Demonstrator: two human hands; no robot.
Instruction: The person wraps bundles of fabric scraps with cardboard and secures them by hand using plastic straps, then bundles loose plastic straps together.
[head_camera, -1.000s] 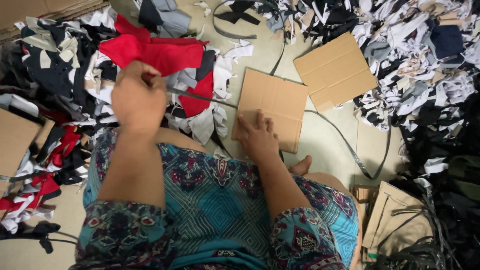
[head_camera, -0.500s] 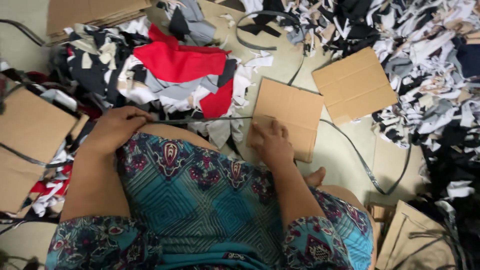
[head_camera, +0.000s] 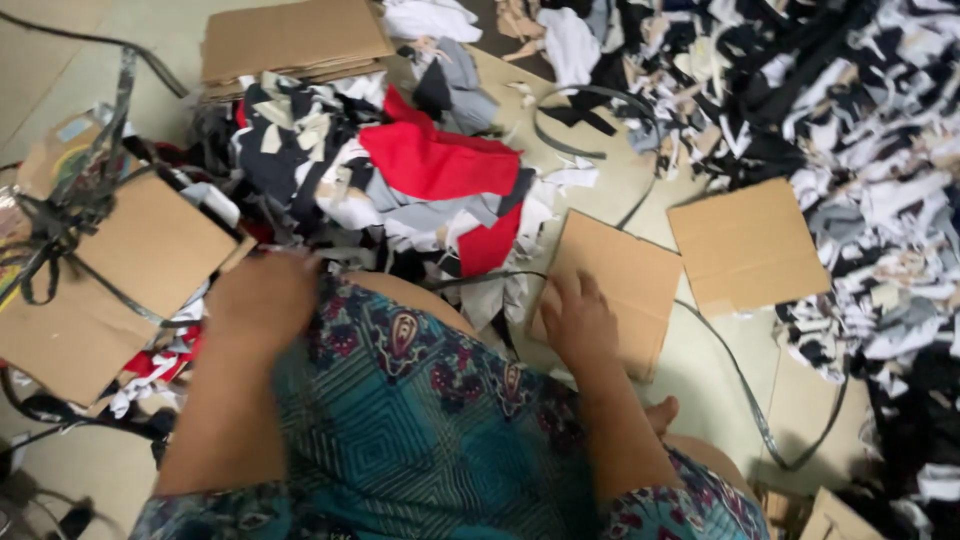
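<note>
Change: the left hand (head_camera: 262, 298) has come down from in front of the red cloth to the knee, and the dark strap now hangs slack where it ran taut a moment ago; the view has swung left, showing more cardboard on that side.
Left hand: low at the left knee, blurred. Fingers look curled, but I cannot tell whether they are clamped on anything.
Right hand: right hand (head_camera: 580, 322) pressed flat, fingers spread, on the near left part of the cardboard square (head_camera: 615, 285) lying on the floor (head_camera: 700, 340). Gripping nothing, only bearing down.
Strap: thin dark strap (head_camera: 470, 278) runs from the scrap heap toward the cardboard square's left edge, reaching the spot by the right hand's fingertips. Another length shows beyond the square's right side, curving over the floor toward the near right.
Cardboard: a second cardboard piece (head_camera: 748, 245) lies just right of the first, apart from it. A large flat sheet (head_camera: 110, 280) sits at the left with dark strapping across it. A stack of sheets (head_camera: 292, 40) at the far edge.
Scraps: red cloth (head_camera: 440, 165) tops the scrap heap (head_camera: 290, 150) straight ahead; a bigger black-and-white pile (head_camera: 860, 130) fills the right side.
Person: seated on the floor, patterned blue dress (head_camera: 420, 430) over the knees.
</note>
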